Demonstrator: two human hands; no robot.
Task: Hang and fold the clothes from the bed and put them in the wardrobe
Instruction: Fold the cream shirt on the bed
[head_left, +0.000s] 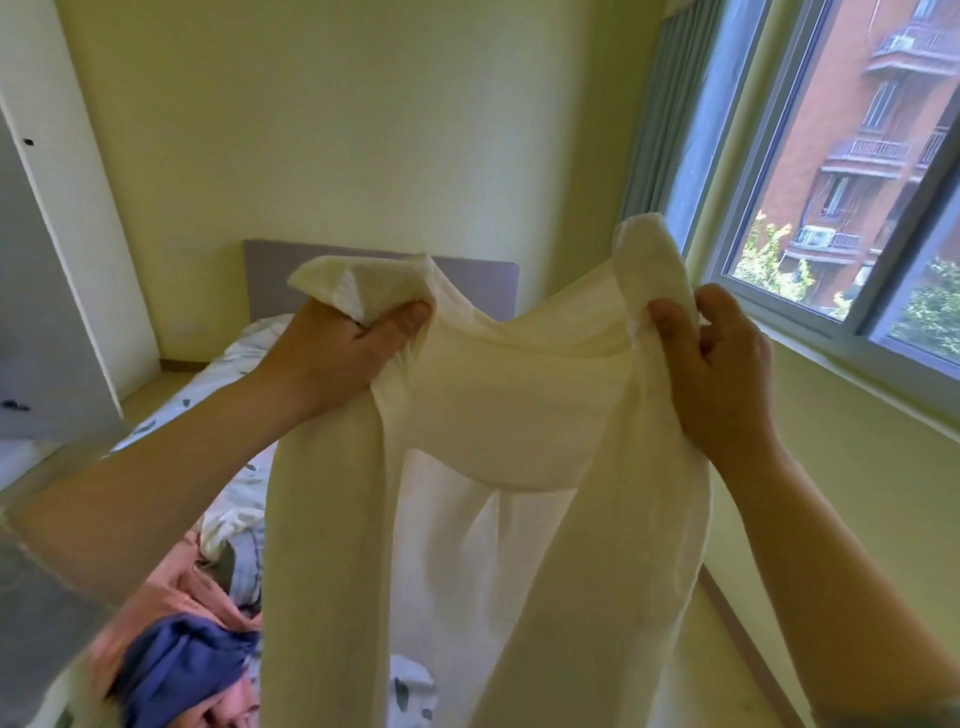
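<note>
While the shirt hangs: you hold a cream shirt (493, 415) up in the air in front of you, above the bed (234, 364), and its body and sleeves drop straight down out of view.
Left hand: your left hand (337, 353) pinches one shoulder, thumb on the near side and fingers curled behind a bunched wad of cloth.
Right hand: your right hand (722, 364) grips the other shoulder the same way, thumb in front and fingers wrapped behind the fabric.
Neckline: it sags in a curve between your two hands, so the top edge is slack.
Step in hand: by my reading, you are spreading the shirt to find its shape before hanging or folding it. No hanger shows.
How to do it well: slide each pinch out to the shoulder seam, draw your hands apart until the top edge runs level, and let the bunched cloth fall loose. Check that both sleeves hang free and untwisted.
Cloth: it looks thin and half see-through, so it will likely crease if clutched. A light pinch should do.
Pile: a pink garment (156, 597) and a blue garment (182, 670) lie heaped on the bed at lower left.
Wardrobe: the white door (47, 312) at the left edge is probably it, but its inside is hidden.
</note>
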